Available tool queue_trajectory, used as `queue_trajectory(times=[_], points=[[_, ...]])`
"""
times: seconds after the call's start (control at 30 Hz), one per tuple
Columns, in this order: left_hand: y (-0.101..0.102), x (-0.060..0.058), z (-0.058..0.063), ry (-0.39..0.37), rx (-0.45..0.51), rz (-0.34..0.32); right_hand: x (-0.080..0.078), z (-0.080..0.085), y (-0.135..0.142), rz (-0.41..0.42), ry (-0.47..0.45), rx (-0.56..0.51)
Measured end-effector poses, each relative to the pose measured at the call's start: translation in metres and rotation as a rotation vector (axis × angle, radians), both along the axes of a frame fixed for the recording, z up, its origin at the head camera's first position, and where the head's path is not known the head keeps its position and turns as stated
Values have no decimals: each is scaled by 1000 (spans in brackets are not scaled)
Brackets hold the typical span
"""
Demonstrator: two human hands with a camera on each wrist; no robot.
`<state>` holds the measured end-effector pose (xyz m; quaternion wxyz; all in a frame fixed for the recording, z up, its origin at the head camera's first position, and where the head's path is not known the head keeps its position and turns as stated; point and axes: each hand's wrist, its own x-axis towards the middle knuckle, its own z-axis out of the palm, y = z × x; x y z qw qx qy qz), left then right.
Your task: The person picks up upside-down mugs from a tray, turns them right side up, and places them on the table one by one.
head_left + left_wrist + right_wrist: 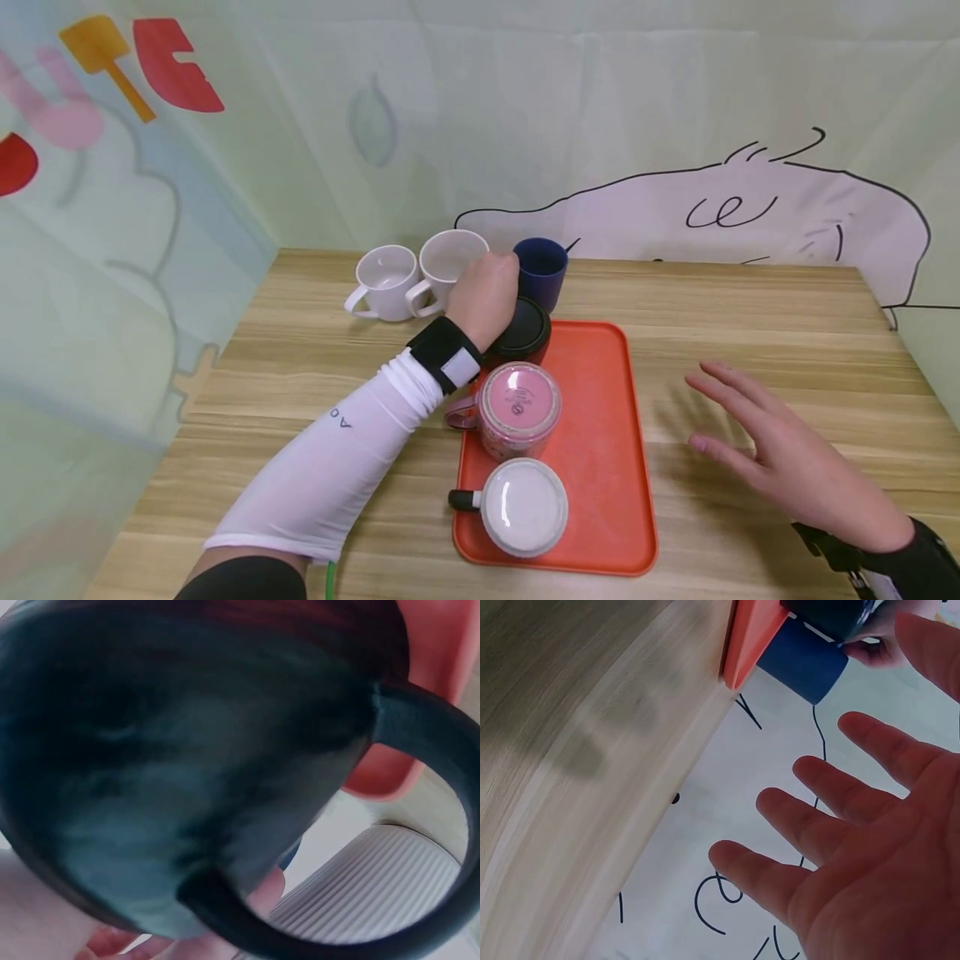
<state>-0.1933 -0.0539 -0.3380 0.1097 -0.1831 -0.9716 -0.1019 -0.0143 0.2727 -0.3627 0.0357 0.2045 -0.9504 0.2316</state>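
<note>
My left hand (486, 293) is bent down among the cups at the back, between the larger white mug (441, 254) and the blue cup (542, 275). Its fingertips are hidden in the head view; the right wrist view shows curled fingers (866, 652) close beside the blue cup, but whether they grip it is unclear. Just in front of that hand, an upside-down dark mug (523, 329) occupies the tray's far left corner, its black handle (450, 847) large in the left wrist view. My right hand (780, 450) hovers right of the tray, fingers spread, holding nothing.
An orange-red tray (596, 433) also bears an upside-down pink mug (519, 404) and a white mug with a black handle (525, 508). A smaller white mug (387, 279) stands at the back left. A printed cloth (637, 100) hangs behind the wooden table (300, 333).
</note>
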Motion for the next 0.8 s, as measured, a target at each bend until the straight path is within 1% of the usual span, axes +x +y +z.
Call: queue_trajectory(times=[0.33,0.5,0.6,0.7,0.8], points=[[0,1,1,-25,-4,8,0,-2,1,21,-5,14],[-1,1,1,-53,-4,6,0,-2,1,18,-29,24],[-1,2,3,-68,-7,3,0,-3,1,15,-26,22],[-2,4,5,-65,-11,-4,-1,-4,1,18,-17,16],[-3,6,8,-38,-16,-12,-1,-5,2,24,-9,12]])
